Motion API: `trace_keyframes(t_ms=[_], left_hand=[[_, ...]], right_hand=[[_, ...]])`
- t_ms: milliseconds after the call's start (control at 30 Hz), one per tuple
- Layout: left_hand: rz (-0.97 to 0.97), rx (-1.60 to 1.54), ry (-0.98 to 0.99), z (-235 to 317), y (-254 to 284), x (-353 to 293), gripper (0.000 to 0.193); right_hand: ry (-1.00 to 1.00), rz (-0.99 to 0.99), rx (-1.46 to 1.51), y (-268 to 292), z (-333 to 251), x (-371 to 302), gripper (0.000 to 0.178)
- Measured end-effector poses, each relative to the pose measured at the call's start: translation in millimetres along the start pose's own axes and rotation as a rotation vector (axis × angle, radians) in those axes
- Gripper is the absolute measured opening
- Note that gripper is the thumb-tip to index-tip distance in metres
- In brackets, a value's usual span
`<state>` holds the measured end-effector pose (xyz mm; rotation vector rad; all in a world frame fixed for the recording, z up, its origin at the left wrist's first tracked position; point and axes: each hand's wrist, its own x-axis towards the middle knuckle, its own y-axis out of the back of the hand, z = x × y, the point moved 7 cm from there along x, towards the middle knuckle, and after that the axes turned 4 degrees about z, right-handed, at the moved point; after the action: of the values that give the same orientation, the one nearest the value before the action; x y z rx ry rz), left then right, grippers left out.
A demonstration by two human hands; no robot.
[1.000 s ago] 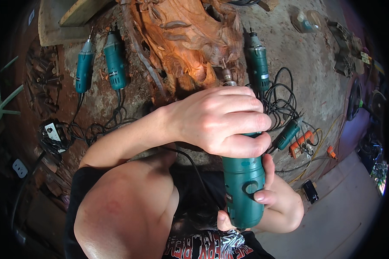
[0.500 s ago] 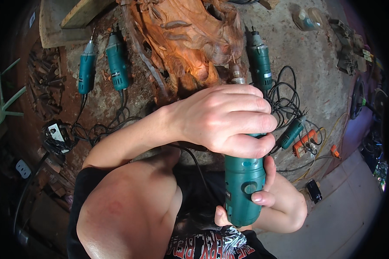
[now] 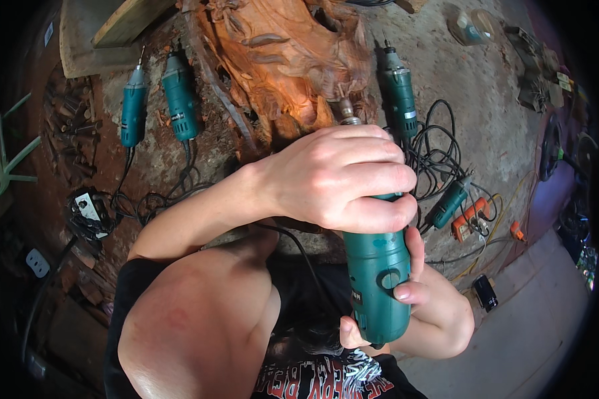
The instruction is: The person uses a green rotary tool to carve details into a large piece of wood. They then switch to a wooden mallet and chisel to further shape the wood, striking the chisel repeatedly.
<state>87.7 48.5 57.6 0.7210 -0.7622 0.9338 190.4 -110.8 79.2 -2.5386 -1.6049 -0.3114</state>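
Observation:
Both of my hands hold one green die grinder (image 3: 379,286). My left hand (image 3: 343,176) wraps over its front part, fingers curled round the body. From beneath, my right hand (image 3: 416,289) grips the rear, with fingertips showing on both sides of the casing and the palm hidden. The grinder's metal nose (image 3: 348,112) points away from me at the lower right edge of a reddish-brown wood carving (image 3: 279,66). Its bit is too blurred to make out, and I cannot tell whether it touches the wood.
Two more green die grinders lie left of the carving, one (image 3: 134,106) beside another (image 3: 180,100). To the right lie a third grinder (image 3: 400,93), a smaller green tool (image 3: 449,203), tangled black cords (image 3: 439,156) and an orange power strip (image 3: 471,219). Scattered bits (image 3: 73,126) lie far left.
The grinder's nose has shifted left and slightly away along the carving's edge, tilting the tool. Both hands have moved with it, keeping their grip.

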Motion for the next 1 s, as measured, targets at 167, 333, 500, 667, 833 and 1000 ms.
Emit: trace_keyframes(t_ms=[167, 333, 500, 667, 833, 1000], left_hand=[[-0.041, 0.050, 0.013, -0.7, 4.3, 1.1, 0.025], [-0.034, 0.028, 0.011, -0.9, 2.5, 2.8, 0.027], [-0.053, 0.037, 0.047, -5.1, 0.6, 2.9, 0.027], [-0.133, 0.048, 0.037, 2.1, 3.6, 8.6, 0.028], [-0.183, -0.027, -0.003, 2.0, 11.1, 2.1, 0.029], [-0.168, -0.035, 0.075, -0.2, 16.2, -4.0, 0.037]], right_hand=[[0.000, 0.009, -0.011, 0.0, -1.3, 3.5, 0.045], [0.015, 0.021, 0.013, -0.5, 0.1, 5.6, 0.044], [0.027, 0.007, 0.021, -2.4, -0.1, 8.9, 0.043], [0.040, -0.076, 0.025, -21.9, -0.4, 0.5, 0.042], [0.131, -0.090, 0.010, -37.2, 0.8, -6.8, 0.039], [0.117, -0.024, 0.025, -31.4, 2.4, 5.1, 0.040]])
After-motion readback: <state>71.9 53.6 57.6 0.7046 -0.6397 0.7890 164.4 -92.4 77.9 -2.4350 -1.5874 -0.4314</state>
